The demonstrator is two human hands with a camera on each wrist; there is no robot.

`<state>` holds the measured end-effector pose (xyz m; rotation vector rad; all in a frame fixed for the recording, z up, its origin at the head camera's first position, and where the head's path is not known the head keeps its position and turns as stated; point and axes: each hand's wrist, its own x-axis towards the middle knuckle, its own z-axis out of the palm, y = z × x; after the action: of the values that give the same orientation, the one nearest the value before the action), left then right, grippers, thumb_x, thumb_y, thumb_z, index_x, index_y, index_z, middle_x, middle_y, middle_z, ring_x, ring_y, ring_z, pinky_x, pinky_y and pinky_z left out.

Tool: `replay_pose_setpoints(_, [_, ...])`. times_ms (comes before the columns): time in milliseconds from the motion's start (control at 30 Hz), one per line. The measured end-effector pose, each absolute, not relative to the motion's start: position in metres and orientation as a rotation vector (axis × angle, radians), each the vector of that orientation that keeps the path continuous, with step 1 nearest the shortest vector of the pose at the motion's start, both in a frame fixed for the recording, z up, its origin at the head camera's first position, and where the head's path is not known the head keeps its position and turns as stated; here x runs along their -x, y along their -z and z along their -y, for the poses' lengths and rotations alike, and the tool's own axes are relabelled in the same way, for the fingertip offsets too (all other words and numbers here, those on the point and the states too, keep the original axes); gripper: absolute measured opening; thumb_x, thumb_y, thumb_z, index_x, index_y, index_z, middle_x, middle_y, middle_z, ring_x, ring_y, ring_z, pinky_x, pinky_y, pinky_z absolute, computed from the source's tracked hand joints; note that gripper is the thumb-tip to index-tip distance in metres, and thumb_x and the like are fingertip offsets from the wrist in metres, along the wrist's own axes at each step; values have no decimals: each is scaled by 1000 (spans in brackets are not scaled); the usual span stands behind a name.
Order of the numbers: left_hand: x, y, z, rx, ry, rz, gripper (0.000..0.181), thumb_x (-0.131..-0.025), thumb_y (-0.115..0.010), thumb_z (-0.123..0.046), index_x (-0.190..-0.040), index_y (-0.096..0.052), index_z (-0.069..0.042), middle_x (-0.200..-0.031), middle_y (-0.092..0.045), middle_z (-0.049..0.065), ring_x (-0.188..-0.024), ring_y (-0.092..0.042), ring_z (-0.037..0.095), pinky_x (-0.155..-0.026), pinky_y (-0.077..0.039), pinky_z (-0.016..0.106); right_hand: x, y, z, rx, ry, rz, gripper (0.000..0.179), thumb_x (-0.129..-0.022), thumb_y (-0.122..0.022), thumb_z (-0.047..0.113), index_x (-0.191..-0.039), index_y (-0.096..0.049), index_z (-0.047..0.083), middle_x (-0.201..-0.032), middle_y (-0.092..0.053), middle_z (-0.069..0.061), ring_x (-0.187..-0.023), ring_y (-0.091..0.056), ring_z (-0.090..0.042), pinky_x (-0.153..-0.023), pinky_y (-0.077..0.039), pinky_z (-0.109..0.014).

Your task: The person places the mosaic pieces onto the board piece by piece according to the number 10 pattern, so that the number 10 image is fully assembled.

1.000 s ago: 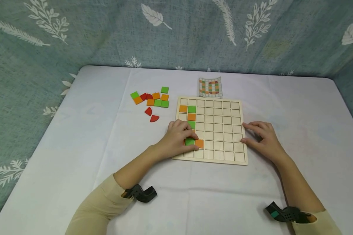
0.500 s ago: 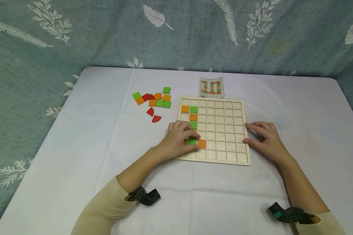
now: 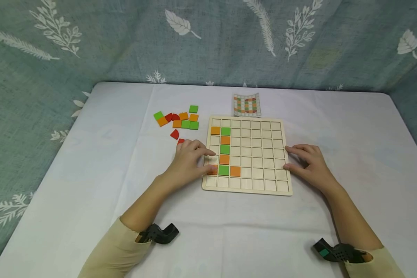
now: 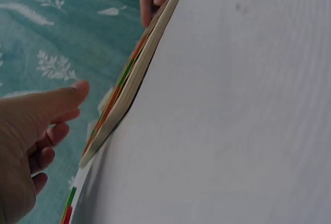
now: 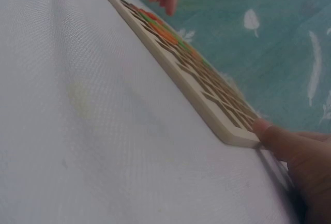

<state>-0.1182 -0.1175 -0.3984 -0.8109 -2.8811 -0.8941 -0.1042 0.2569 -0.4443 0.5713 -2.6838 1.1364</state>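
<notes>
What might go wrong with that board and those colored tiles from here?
The left hand hovers at the board's left side and might knock the nearby green tile.
It could also brush the red piece it partly hides.
The right hand touches the board's right edge; a push might shift everything.

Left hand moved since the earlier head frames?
Yes: the left hand moved leftward against the wooden board; it reached the third-column orange tile, now only the first column.

A white-covered table (image 3: pixel 257 227) holds board (image 3: pixel 257 152), tiles (image 3: pixel 177 124), card (image 3: pixel 247 105).
</notes>
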Motion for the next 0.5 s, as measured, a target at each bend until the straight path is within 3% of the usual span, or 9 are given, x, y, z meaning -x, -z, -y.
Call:
replay_pose_setpoints(233, [122,393,136,708,977,2863,37,-76,-79,-30,-107,-70,-13,-102,-56,0,-100,-45,22,-87,-26,41,102,442,-257,-547,-1151,2698,52,-75,-79,12,-123,-61,1,-116,-55,-19,-112,-37,-34,-86,-28,-48])
replay_pose_setpoints(500, [130,392,163,419,1093,2844,45,-78,-78,-26,-118,-65,-11,-107,-52,6,-101,-40,24,-91,-26,42,102,440,-255,-544,-1159,2709,53,-76,-78,12,-124,-61,1,-117,-54,-18,-113,-36,-33,-87,-28,-48])
